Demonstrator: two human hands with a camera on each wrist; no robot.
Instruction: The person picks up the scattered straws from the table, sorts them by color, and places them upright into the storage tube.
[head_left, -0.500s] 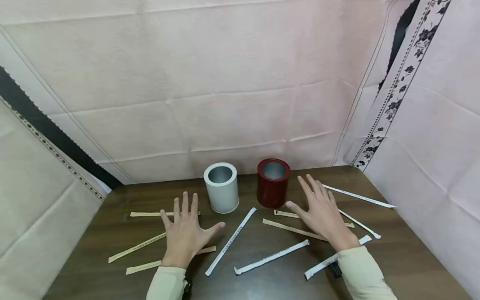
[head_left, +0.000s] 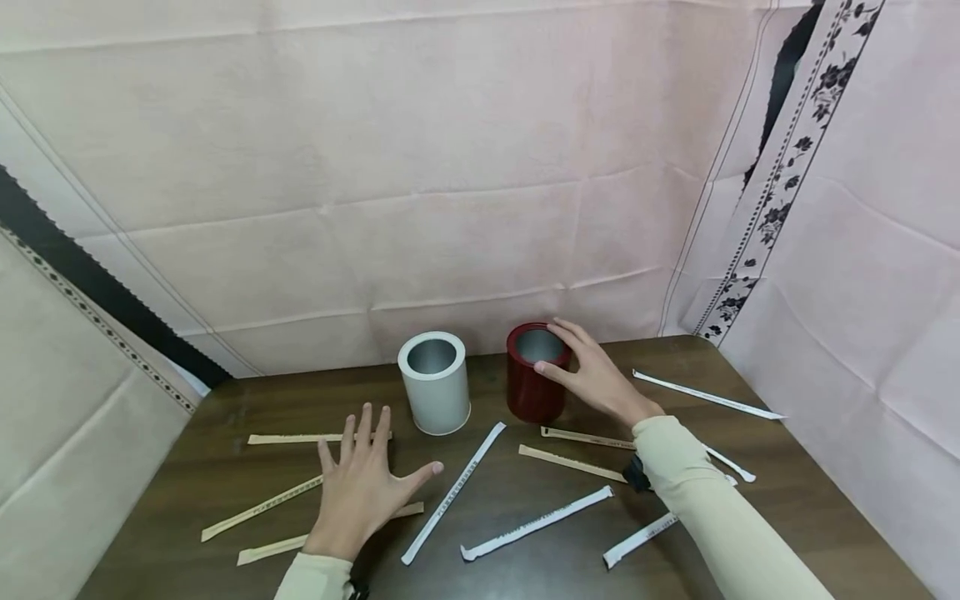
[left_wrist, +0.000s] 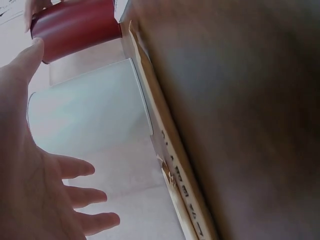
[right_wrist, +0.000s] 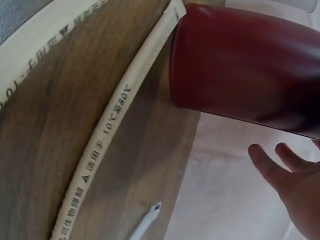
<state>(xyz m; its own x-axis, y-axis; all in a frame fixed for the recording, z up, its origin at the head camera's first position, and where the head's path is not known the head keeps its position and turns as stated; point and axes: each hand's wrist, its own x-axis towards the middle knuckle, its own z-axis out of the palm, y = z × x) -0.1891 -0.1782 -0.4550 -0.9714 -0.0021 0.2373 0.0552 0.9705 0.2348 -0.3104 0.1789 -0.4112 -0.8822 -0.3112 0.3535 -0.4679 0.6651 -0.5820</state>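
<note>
My right hand [head_left: 596, 379] is at the upper right of a dark red cylindrical holder [head_left: 534, 392], thumb in front of its rim and fingers toward the back. In the right wrist view, the fingers [right_wrist: 272, 170] are spread beside the red wall. The white cylindrical holder [head_left: 438, 392] stands upright to the left of the red one. My left hand [head_left: 358, 492] hovers with spread fingers over brown paper-wrapped straws [head_left: 262, 504], holding nothing. In the left wrist view, its fingers [left_wrist: 90, 196] point toward the white holder's side.
White paper-wrapped straws [head_left: 536, 523] lie scattered in the middle and right of the dark wooden table [head_left: 555, 575]. More brown-wrapped straws [head_left: 573, 463] lie in front of the red holder. A pale cloth [head_left: 450, 167] hangs behind the table and along its sides.
My right hand has moved left and away from me, from above the right-hand straws to the red holder's rim. The left hand stays spread in nearly the same place.
</note>
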